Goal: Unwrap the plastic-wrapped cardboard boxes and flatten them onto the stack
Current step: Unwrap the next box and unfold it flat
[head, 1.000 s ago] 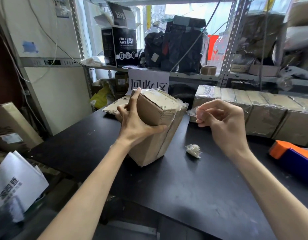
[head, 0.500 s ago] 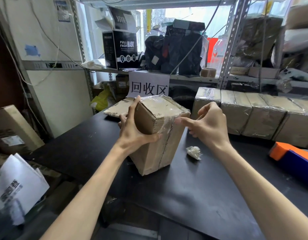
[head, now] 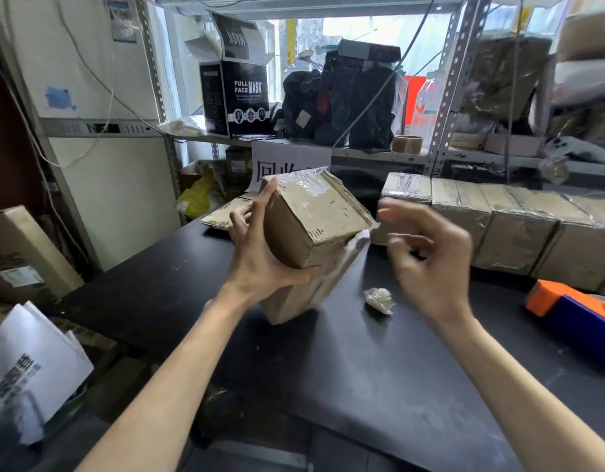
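My left hand (head: 260,264) grips a brown cardboard box (head: 314,212) by its left side and holds it tilted above the black table (head: 362,386). Clear plastic film still clings to the box's top and right side, and a loose flap sticks out at its right corner. My right hand (head: 430,260) hovers just right of that flap, blurred, fingers loosely curled; I cannot tell whether it pinches the film. A flattened cardboard piece (head: 222,216) lies behind my left hand. Several plastic-wrapped boxes (head: 518,233) stand in a row at the back right.
A crumpled ball of plastic film (head: 379,299) lies on the table right of the box. An orange and blue tool (head: 573,308) sits at the right edge. Metal shelving with a black mask carton (head: 239,97) and bags stands behind; boxes and papers (head: 32,366) crowd the left.
My left hand has raised and tilted the box so its top leans toward me. My right hand went to the box's top right corner, then drew back to the right.
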Tool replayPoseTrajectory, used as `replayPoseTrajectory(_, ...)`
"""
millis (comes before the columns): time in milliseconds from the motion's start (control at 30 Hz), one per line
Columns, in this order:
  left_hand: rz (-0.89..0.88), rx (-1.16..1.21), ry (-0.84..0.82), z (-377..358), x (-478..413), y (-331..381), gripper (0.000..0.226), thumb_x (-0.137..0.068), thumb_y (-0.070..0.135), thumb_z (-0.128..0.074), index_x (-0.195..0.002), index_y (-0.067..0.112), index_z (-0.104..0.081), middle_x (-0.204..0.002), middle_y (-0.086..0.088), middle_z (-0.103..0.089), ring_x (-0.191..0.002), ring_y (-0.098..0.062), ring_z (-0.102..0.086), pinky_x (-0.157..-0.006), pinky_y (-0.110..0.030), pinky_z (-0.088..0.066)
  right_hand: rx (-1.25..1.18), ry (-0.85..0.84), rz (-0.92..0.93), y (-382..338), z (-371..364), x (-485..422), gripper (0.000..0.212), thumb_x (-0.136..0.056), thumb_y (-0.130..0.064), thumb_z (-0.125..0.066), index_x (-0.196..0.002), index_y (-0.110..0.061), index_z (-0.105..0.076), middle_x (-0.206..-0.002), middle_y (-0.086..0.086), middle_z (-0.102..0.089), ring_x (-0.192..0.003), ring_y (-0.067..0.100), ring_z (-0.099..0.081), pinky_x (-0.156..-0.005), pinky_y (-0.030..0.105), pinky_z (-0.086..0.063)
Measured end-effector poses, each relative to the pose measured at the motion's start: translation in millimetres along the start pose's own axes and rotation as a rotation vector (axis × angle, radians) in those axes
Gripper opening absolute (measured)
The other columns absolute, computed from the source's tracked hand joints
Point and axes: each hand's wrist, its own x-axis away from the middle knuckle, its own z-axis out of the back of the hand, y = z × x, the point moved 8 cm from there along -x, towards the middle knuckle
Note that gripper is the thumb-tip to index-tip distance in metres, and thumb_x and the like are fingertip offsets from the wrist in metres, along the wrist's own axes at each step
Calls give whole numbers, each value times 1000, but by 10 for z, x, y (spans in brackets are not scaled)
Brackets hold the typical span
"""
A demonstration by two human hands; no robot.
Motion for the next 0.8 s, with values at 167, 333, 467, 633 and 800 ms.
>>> replayPoseTrajectory(167,-89,-117,21,-10,122,64,133,-37,72,-79,-147,63,-5,-131,5,-15,-124,-14,-21,-105,-47,-34,163,-37,-329,168,132,-250,35,-73,-55,-76,-82,-22,-73,-76,-5,-73,-77,17,-71,-72,40,-58)
replayPoseTrajectory(333,-170,-164,34,-84,168,120,136,-41,67,-85,-149,61,-2,-135,8,-16,-131,-14,-20,-108,-60,-37,352,-245,-398,340,-113,-95,23,-66,-30,-90,-74,-16,-74,-65,-2,-70,-64,15,-68,-68,37,-59)
replayPoseTrajectory(467,-167,-172,27,-96,163,120,136,-41,68,-85,-151,54,-6,-143,-2,-17,-134,-21,-22,-109,-61,-36,166,-159,-508,495,-43,-53,10,-79,0,-78,-73,-6,-73,-61,10,-70,-58,21,-71,-62,33,-62)
replayPoseTrajectory(633,-139,-137,28,-94,144,94,136,-39,68,-83,-150,55,-6,-141,-4,-18,-133,-21,-22,-111,-55,-33,50,-107,-606,620,-69,-4,8,-86,4,-65,-79,4,-69,-59,9,-68,-53,14,-69,-57,25,-60)
replayPoseTrajectory(800,-71,-68,46,-53,134,19,136,-37,70,-78,-152,53,-7,-129,16,-17,-121,-11,-19,-105,-42,-26,-400,17,-895,765,-252,172,28,-93,9,-49,-68,5,-59,-58,13,-64,-51,17,-67,-56,21,-58)
